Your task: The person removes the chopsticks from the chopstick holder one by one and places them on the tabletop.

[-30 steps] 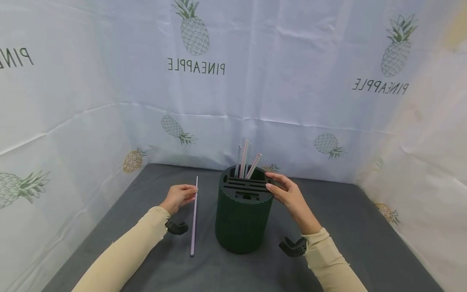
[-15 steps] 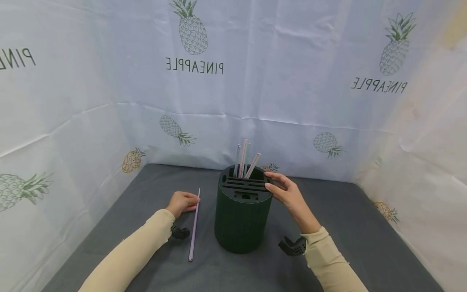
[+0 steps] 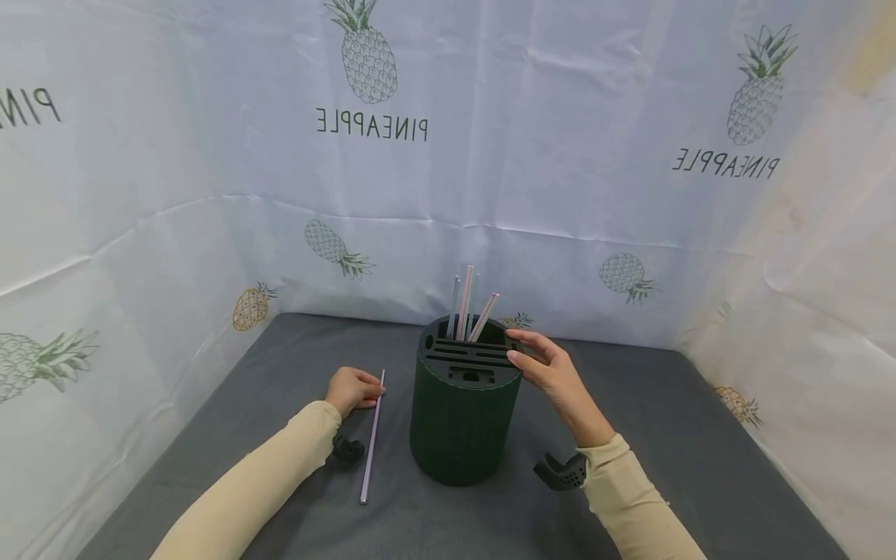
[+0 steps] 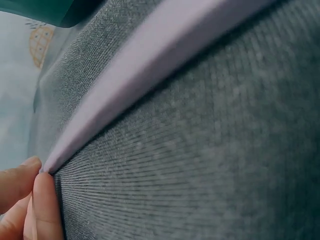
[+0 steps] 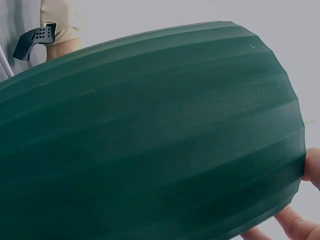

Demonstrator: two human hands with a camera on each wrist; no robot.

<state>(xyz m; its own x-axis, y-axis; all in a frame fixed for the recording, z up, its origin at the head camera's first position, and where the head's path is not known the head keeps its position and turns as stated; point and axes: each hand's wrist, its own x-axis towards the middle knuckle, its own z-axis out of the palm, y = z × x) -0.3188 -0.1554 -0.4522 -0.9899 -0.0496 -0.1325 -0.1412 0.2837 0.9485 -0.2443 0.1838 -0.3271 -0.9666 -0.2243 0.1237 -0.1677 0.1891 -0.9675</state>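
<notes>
A slim lilac stick (image 3: pixel 373 447) lies along the dark cloth, to the left of a dark green knife holder (image 3: pixel 458 435). My left hand (image 3: pixel 353 390) pinches the stick's far end between thumb and fingertips. The left wrist view shows this pinch, with the flat-sided stick (image 4: pixel 125 72) running close along the cloth. My right hand (image 3: pixel 549 369) holds the holder's top rim at its right side. Close up in the right wrist view, the holder's ribbed wall (image 5: pixel 150 125) fills most of the frame, with fingertips (image 5: pixel 314 165) at its rim.
Several thin pink and bluish sticks (image 3: pixel 464 307) stand in the holder's rear compartment. Narrow slots (image 3: pixel 462 354) cross its top. The grey cloth-covered table (image 3: pixel 616 404) is enclosed by a white pineapple-print curtain (image 3: pixel 434 179).
My left hand has moved down and slightly right, bringing the stick toward the cloth and nearer to me. My right hand stays on the knife holder's rim.
</notes>
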